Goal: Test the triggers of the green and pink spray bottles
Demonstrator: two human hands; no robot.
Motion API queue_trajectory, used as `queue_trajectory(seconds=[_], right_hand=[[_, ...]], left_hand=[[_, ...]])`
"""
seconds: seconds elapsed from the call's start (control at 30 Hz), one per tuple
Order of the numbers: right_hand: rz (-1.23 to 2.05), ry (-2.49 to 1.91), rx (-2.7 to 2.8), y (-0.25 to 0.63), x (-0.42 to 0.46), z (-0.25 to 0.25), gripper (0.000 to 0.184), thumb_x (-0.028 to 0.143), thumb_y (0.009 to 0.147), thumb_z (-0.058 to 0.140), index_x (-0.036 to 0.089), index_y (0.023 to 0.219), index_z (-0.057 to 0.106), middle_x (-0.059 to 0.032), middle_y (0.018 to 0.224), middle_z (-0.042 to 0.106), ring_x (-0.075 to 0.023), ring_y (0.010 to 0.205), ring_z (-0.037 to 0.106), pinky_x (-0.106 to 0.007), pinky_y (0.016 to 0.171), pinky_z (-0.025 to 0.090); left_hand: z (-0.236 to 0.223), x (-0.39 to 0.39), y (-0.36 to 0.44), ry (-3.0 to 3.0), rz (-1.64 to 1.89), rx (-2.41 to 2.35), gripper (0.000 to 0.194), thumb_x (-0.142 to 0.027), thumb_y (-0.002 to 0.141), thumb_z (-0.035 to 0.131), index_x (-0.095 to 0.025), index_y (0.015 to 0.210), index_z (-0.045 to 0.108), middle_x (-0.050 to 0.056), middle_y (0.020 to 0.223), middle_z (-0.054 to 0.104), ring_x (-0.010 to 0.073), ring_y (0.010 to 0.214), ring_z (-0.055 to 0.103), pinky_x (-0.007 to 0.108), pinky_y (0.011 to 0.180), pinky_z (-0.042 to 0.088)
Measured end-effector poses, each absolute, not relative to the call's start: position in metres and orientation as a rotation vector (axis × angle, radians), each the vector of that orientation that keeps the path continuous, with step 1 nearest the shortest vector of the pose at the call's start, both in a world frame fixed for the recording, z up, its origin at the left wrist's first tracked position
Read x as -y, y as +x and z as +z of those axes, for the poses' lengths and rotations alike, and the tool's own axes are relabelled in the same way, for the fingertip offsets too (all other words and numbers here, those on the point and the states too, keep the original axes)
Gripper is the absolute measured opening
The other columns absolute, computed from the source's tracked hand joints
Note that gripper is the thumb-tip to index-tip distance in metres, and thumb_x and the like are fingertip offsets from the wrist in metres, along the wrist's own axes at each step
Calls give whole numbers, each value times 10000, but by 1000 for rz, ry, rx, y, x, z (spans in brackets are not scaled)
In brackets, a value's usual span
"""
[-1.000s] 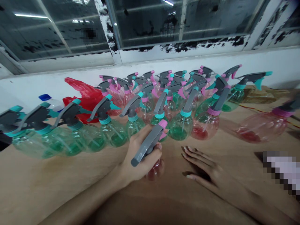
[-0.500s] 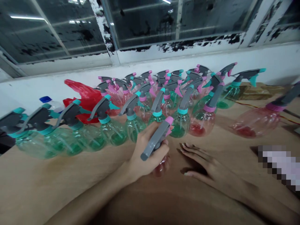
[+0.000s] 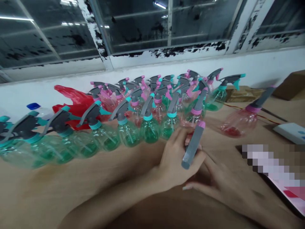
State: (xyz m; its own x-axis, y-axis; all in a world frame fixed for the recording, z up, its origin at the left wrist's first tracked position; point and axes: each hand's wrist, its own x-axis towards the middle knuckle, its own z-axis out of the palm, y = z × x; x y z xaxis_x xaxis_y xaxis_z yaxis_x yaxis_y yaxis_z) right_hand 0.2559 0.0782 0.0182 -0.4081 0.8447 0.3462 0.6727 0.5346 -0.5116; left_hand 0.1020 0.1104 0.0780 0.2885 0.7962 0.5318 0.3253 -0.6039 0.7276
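The left hand [image 3: 177, 162] wraps its fingers [image 3: 177, 140] tightly around a spray bottle [image 3: 193, 146] held above the worktop [image 3: 28, 184]; the right hand [image 3: 221, 181] has moved in just beside it, its fingers [image 3: 190, 187] loosely spread, not gripping.

red plastic bag [image 3: 73, 106] | white bottle, blue cap [image 3: 39, 110] | flaking window frame [image 3: 166, 54]

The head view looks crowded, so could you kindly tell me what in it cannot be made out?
In the head view:
- Held bottle: body hidden by the left hand.
- Lower-right item: pixelated.
- Back bottles: lower parts hidden by the front bottles.
- Brown box: cut off by the right edge.
- Leftmost bottle: cut off by the left edge.
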Motion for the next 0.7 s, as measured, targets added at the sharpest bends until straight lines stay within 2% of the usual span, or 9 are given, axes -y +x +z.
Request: queue_trajectory(seconds=[0.13,0.2,0.27,0.33,0.37,0.5,0.6,0.7], right_hand=[[331,-1262,2133,264,-75,22,521,433,746,608,315,1205,392,-42,1001,623,-271,899,630,-352,699,550],[325,-1242,2124,269,-74,29,483,414,751,598,315,1183,407,-36,965,624,-263,851,639,-355,679,548],[377,-1192,2165,277,-76,36,486,415,747,598,307,1181,407,-34,982,619,-259,883,629,-369,711,543],[425,-1180,2211,287,-79,42,502,408,759,588,288,1204,389,-47,1043,600,-260,954,605,-390,759,529],[415,-1201,2223,294,-81,43,507,410,768,582,275,1213,382,-60,1079,584,-262,984,590,-403,778,521],[182,-1359,2135,325,-96,36,502,496,761,576,216,1160,457,-116,1131,533,-297,1022,555,-461,828,490],[90,-1458,2052,349,-115,24,519,546,752,564,194,1125,487,-146,1152,485,-311,996,550,-473,794,502],[57,-1452,2043,366,-135,16,490,559,749,564,198,1074,500,-138,1057,504,-288,928,562,-450,762,516]], left_hand=[[79,-110,122,2069,1238,-970,206,-183,715,492,-164,918,522,101,949,601,263,935,571,432,794,485],[82,-111,126,2080,1188,-933,236,-218,735,516,-147,961,522,120,1021,597,277,995,555,444,841,473],[84,-111,124,2117,1097,-882,395,-280,734,583,-138,1088,483,131,1143,553,285,1073,518,450,905,448],[83,-111,118,2166,999,-856,666,-324,698,660,-153,1263,351,131,1274,458,287,1157,458,453,976,402],[80,-110,113,2187,962,-865,729,-327,695,673,-175,1304,302,125,1332,398,286,1203,414,456,1012,367],[56,-103,88,2171,816,-1036,591,-284,783,602,-225,1294,311,96,1324,393,253,1236,371,450,1048,317],[35,-95,72,2118,749,-1166,458,-231,821,559,-263,1232,360,55,1281,427,221,1211,401,435,1041,324],[24,-89,63,2110,720,-1258,359,-167,826,542,-268,1149,421,32,1216,469,197,1174,433,406,1018,339]])
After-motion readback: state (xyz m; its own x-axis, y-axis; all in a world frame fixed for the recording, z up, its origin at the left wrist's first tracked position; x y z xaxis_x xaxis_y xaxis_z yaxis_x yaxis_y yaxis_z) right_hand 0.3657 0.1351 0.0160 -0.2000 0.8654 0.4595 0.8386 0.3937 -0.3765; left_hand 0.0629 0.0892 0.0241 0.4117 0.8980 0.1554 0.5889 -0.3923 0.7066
